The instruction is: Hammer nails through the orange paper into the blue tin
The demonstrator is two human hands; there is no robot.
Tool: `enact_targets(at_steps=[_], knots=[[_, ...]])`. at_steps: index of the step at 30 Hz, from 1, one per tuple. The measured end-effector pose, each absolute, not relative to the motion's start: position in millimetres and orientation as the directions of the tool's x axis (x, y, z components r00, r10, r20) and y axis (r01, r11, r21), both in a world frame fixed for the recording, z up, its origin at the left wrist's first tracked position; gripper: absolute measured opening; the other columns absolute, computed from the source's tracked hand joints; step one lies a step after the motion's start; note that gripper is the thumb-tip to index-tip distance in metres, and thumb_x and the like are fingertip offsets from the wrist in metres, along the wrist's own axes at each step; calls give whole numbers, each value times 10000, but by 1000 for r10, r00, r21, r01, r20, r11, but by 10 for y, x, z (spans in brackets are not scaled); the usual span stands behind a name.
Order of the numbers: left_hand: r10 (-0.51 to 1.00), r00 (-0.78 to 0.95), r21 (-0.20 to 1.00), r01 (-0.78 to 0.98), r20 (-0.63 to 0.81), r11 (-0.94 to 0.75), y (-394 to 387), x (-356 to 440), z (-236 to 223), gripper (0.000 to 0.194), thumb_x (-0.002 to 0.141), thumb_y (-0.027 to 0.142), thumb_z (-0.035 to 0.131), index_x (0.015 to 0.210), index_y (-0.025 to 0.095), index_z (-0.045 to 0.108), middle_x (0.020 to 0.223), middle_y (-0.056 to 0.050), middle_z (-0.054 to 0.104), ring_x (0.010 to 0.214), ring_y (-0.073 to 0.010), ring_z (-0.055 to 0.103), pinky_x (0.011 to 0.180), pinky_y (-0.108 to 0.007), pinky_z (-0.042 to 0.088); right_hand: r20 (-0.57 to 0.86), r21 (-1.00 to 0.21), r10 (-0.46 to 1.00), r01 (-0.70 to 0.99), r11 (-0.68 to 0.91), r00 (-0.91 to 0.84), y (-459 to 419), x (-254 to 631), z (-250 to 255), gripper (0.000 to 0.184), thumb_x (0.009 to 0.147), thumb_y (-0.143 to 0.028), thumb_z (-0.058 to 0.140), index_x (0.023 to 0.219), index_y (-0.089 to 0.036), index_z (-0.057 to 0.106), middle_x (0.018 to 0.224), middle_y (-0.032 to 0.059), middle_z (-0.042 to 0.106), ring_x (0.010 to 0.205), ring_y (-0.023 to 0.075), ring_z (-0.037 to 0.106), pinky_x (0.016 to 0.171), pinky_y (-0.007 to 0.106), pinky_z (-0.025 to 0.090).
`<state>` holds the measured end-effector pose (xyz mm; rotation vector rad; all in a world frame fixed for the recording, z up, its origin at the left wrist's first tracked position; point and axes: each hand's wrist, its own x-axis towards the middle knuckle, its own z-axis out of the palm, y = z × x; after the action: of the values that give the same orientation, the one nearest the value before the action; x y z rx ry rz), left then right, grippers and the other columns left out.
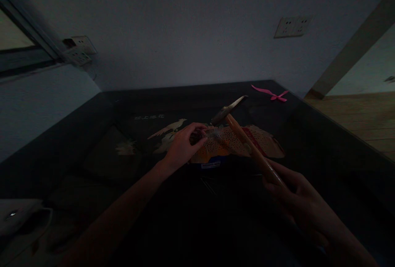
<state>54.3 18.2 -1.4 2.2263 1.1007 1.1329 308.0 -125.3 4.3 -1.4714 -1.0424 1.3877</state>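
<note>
In the dim light my right hand (291, 189) is wrapped round the lower end of the wooden handle of a hammer (254, 152). The hammer's metal head (222, 113) points up and to the left, just beyond the fingertips of my left hand (183, 141). Thumb and fingers of the left hand close round a small dark rough thing (196, 136), too dark to name. Under and beside it lies an orange and tan dotted sheet (233, 141) with a dark red stripe. Whether the hammer head touches anything cannot be made out.
The black table (191, 98) carries a pale bird picture (173, 128) and lettering. A pink ribbon (277, 96) lies at the back right. Thin pins or sticks (209, 185) lie near the front. A white device (18, 213) with a cable stands at lower left.
</note>
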Motion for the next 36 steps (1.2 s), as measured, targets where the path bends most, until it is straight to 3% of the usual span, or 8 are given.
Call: enact_targets(at_steps=[4,7,9,11,13,16,20,36], knots=[[734,301,555,500,609,-665,43,474,284,250,818,175,619,1063,177,576,1007,-55,659,927,-170,639,848,-296,505,-300,-951,952,60,-304,57,-1244,3127,13,659,769,-416,712,1366,-236,500,657,-52,488,447,84,412,341,169,354],[679,382,482,495,627,-723,-207,420,598,124,837,160,591,960,164,601,887,-27,659,806,-139,628,757,-248,494,-288,-953,958,97,-286,-8,-1226,3157,-3,663,776,-428,705,1373,-235,489,665,-51,486,446,87,413,347,180,357],[643,628,505,420,438,-754,-387,402,723,56,860,163,574,893,177,617,817,2,661,709,-108,615,666,-202,472,-274,-957,961,108,-269,-33,-1216,3159,-7,653,783,-424,702,1372,-239,489,631,-63,463,442,87,407,348,174,344],[517,849,546,383,111,-745,-523,404,710,74,874,159,565,890,192,629,827,9,677,704,-102,628,644,-186,459,-280,-956,960,104,-275,-30,-1215,3142,-3,654,781,-420,702,1373,-244,486,599,-72,452,427,85,391,342,173,336],[433,886,500,454,-167,-737,-594,427,566,84,866,163,577,913,202,636,853,-2,693,748,-134,657,652,-207,464,-295,-951,956,97,-295,14,-1221,3113,4,650,766,-415,713,1357,-240,507,595,-67,469,419,88,394,334,176,334],[525,781,263,615,-339,-744,-597,489,278,155,868,147,541,991,183,629,897,-62,705,794,-221,683,652,-286,489,-316,-943,946,84,-322,75,-1233,3078,7,664,728,-422,732,1335,-242,534,621,-58,507,403,89,409,316,183,337],[626,678,72,698,-385,-712,-537,585,127,327,869,66,466,1172,126,573,977,-128,705,841,-282,695,670,-366,528,-303,-948,950,78,-308,67,-1232,3082,3,646,730,-421,730,1327,-250,550,650,-49,539,404,78,410,313,179,327],[610,663,-19,670,-434,-742,-518,637,25,223,854,43,497,1019,86,642,994,-158,698,838,-304,695,653,-380,533,-300,-948,954,106,-300,12,-1220,3116,-10,669,763,-449,712,1359,-231,503,649,-51,501,431,84,411,328,174,354]])
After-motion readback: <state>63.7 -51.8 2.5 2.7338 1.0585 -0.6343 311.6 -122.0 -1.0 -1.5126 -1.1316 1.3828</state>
